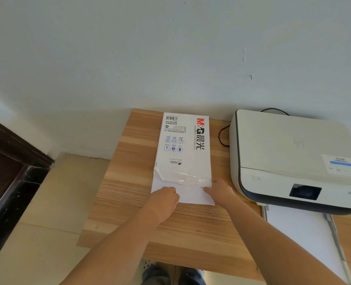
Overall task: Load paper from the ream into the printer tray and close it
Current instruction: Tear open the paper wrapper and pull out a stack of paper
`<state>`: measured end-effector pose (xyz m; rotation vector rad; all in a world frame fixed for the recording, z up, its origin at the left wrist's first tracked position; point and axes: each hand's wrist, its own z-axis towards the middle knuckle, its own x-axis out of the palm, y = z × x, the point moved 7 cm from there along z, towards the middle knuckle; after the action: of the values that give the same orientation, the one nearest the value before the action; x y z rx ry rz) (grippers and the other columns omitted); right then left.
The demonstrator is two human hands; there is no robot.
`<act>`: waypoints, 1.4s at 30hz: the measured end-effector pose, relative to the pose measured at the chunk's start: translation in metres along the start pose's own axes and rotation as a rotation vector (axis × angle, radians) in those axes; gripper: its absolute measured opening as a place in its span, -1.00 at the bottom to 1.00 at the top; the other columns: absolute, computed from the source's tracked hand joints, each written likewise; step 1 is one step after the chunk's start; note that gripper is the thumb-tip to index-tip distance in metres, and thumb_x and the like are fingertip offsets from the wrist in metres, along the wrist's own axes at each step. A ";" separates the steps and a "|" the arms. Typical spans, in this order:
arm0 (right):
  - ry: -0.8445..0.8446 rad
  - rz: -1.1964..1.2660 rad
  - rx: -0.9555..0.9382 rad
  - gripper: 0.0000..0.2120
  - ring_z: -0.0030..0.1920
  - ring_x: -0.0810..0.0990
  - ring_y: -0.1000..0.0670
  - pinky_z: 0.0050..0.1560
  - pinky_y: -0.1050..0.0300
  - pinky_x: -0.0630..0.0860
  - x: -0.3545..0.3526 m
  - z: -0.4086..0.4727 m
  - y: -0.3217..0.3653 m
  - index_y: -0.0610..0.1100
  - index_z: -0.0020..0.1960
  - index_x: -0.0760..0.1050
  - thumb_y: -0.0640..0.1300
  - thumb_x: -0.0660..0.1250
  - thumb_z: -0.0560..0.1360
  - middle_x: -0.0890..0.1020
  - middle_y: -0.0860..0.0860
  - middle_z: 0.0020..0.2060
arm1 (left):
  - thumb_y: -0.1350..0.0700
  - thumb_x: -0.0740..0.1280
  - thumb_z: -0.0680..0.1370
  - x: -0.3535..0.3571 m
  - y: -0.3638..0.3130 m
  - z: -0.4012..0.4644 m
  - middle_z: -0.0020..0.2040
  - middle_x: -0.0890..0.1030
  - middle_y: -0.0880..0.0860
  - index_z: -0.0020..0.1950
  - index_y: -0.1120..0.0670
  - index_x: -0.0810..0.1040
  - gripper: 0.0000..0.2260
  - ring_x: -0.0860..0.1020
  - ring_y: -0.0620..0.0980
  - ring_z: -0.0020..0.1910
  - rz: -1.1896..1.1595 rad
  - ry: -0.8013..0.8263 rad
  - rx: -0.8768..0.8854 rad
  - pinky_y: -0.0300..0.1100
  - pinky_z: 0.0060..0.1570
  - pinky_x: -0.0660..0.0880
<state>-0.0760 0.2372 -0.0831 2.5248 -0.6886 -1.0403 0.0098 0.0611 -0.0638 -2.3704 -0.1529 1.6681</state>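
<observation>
A white ream of paper [183, 140] with red and black lettering lies on the wooden table, its near end torn open. White sheets [191, 194] stick out of that open end toward me. My left hand [164, 199] grips the sheets at their left near corner. My right hand [220, 192] holds them at the right edge, by the torn wrapper. To the right stands a white printer [289, 153] with its lid down. Its paper tray [306, 235] is pulled out toward me and shows white paper inside.
The wooden table [129, 202] stands against a pale wall; its left edge drops to a tiled floor [47, 223]. A black cable [222, 136] loops behind the printer. A dark door frame [10, 161] is at far left. My shoes [170, 274] show below the table's front edge.
</observation>
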 end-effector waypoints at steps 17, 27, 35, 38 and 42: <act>-0.024 0.295 0.111 -0.40 -0.03 0.63 -0.19 -0.02 -0.12 0.63 0.019 -0.009 -0.022 -0.01 0.48 0.21 -0.28 0.27 0.49 0.58 -0.17 0.02 | -0.18 0.18 0.56 -0.019 0.055 -0.017 0.25 0.46 0.01 0.31 0.03 0.43 -0.58 0.44 0.04 0.21 -0.391 -0.212 -0.493 -0.05 0.14 0.46; 0.011 0.416 0.108 -0.34 0.01 0.60 -0.14 -0.04 -0.08 0.63 0.029 -0.023 -0.042 0.01 0.50 0.14 -0.28 0.29 0.50 0.56 -0.13 0.10 | 0.09 0.39 0.48 0.027 0.085 -0.005 0.19 0.47 0.06 0.16 0.04 0.36 -0.69 0.54 0.11 0.05 -1.006 -0.087 -0.684 -0.01 0.02 0.53; 0.031 0.586 0.073 -0.43 -0.01 0.63 -0.11 -0.09 -0.05 0.63 0.033 -0.023 -0.043 0.00 0.41 0.26 -0.24 0.39 0.49 0.58 -0.09 0.10 | 0.21 0.40 0.46 0.029 0.086 -0.007 0.12 0.48 0.05 0.16 0.06 0.44 -0.69 0.58 0.13 0.02 -1.098 -0.160 -0.712 0.06 0.05 0.56; -0.007 0.572 0.021 -0.62 -0.01 0.63 -0.10 -0.02 -0.09 0.63 0.031 -0.018 -0.033 0.00 0.25 0.40 -0.20 0.39 0.49 0.59 -0.07 0.07 | 0.24 0.41 0.45 0.027 0.087 -0.006 0.13 0.51 0.06 0.11 0.04 0.47 -0.71 0.58 0.14 0.04 -1.100 -0.173 -0.702 0.06 0.06 0.56; -0.051 0.495 -0.009 -0.72 -0.03 0.58 -0.03 -0.19 0.13 0.55 0.027 -0.014 -0.025 0.00 0.20 0.46 -0.14 0.37 0.51 0.54 -0.05 0.10 | 0.35 0.40 0.40 0.026 0.090 -0.005 0.14 0.53 0.13 0.06 0.05 0.49 -0.68 0.57 0.13 0.00 -1.030 -0.186 -0.684 -0.02 0.00 0.57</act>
<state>-0.0421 0.2445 -0.1003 2.1528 -1.2370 -0.9203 0.0188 -0.0209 -0.1090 -1.8270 -1.8433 1.3515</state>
